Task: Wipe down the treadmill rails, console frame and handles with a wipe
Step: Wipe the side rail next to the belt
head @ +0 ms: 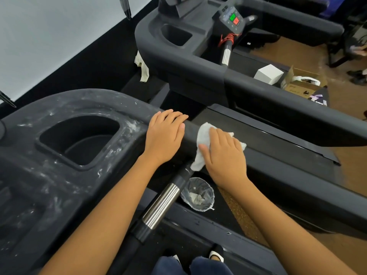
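White crumpled wipe (204, 139) lay pressed flat under the straight-fingered right hand (224, 155) on the dark grey treadmill rail (297, 181), while the left hand (164, 135) rested open and empty on the dusty black console frame (59, 104) alongside.

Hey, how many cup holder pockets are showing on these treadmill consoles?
2. One pocket sits in the smeared near console, left of the left hand; the other pocket is in the next treadmill's console behind. More may be hidden out of frame.

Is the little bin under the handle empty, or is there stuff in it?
Not empty. A crumpled wipe lies at the bottom of the lined bin.
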